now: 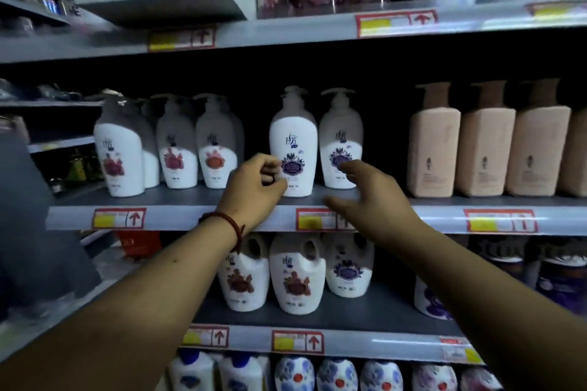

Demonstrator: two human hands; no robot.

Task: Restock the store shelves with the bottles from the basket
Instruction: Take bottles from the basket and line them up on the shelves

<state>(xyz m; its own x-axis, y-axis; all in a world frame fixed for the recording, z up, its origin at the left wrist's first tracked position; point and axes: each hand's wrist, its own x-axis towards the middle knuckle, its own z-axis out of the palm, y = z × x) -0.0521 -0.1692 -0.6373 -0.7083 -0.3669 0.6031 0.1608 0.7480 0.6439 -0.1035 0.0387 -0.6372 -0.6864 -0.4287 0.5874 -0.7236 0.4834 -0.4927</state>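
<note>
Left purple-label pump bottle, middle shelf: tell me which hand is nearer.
Left. The left hand curls at the lower left of the bottle; the right hand reaches open toward its right-hand neighbour.

On the middle shelf (190, 217) a dark gap opens between the three red-label pump bottles (216, 149) and the two purple-label pump bottles (293, 143); the left hand (254, 187) sits in front of it, by the shelf edge. A wider gap lies between the purple-label pair and the beige bottles (435, 149), with the right hand (371, 197) partly before it. The upper shelf (286, 30) roofs the pump heads, leaving dark room above them. More bottles crowd behind the red-label row.
</note>
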